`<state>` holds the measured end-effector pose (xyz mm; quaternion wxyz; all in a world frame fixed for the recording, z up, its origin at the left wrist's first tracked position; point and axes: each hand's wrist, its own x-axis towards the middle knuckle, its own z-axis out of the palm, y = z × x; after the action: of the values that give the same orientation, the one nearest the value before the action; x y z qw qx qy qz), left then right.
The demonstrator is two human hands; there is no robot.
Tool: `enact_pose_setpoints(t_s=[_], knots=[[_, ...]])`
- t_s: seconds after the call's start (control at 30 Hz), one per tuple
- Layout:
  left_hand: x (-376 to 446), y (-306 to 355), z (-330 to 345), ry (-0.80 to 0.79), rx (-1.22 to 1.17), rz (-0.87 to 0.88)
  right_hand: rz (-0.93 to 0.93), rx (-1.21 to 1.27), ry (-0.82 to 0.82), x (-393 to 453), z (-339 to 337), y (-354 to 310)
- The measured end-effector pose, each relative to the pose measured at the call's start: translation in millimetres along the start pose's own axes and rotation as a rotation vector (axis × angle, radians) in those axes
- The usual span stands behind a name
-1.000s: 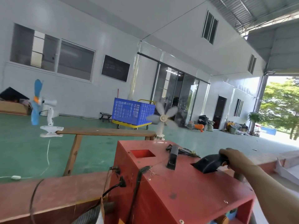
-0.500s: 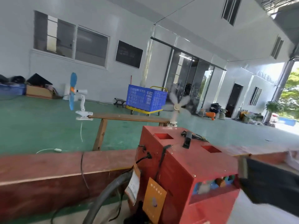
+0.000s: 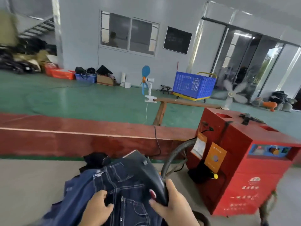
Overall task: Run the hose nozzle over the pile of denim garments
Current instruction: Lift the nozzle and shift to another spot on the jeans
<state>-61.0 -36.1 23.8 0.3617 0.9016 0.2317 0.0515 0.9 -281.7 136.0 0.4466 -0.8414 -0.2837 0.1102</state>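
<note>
The right hand point(image 3: 171, 204) now grips the black hose nozzle point(image 3: 151, 176) and lays it on the pile of denim garments point(image 3: 117, 186), so the pass can begin; 1.0 s ago it gripped that nozzle on top of the red machine point(image 3: 244, 160). The left hand point(image 3: 97, 207), absent earlier, presses curled fingers on the denim. The grey hose point(image 3: 175, 154) runs to the machine.

Machine point(image 3: 241, 160) right of denim pile point(image 3: 117, 181)

Two hands point(image 3: 97, 207), two fans point(image 3: 147, 82).
</note>
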Motion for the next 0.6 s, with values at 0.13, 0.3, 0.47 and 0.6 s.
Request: enact_pose_setpoints(t_s=[0.13, 0.3, 0.47, 0.6], knots=[[-3.0, -5.6, -5.1, -0.101, 0.177, 0.045, 0.081, 0.133, -0.024, 38.2, 42.4, -15.4], [10.1, -12.2, 5.5, -0.098, -0.063, -0.106, 0.249, -0.029, 0.093, 68.0, 89.0, 23.6], [32.5, -0.4, -6.2, -0.039, 0.024, -0.169, 0.237, -0.337, 0.036, 72.3, 74.3, 34.1], [45.1, 4.5, -5.0, 0.169, 0.007, -0.347, 0.283, -0.498, 0.129, 59.6, 47.0, 43.0]])
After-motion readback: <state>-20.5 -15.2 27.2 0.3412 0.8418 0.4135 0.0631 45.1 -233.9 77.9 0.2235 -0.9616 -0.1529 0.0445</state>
